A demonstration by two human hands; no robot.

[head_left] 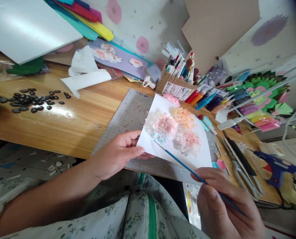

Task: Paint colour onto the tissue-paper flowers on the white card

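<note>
My left hand [123, 147] grips the lower left edge of a white sheet of paper [148, 132], thumb on top and fingers beneath. Ruffled paper flowers [187, 141] in pink, white and orange sit on the sheet. One pink-and-white flower [165, 124] carries blue colour along its lower edge. In my right hand [227, 202] is a thin blue paintbrush [179, 161], held like a pen. Its tip is close to that blue edge; whether it touches, I cannot tell. Under the sheet lies a grey cutting mat [120, 121].
Black pebbles [33, 101] are scattered at the left. A cardboard box of pens [174, 88] stands behind the sheet. Scissors [240, 172] and a blue glue gun [277, 166] lie at the right. More ruffled flowers [107, 53] rest on a purple board at the back.
</note>
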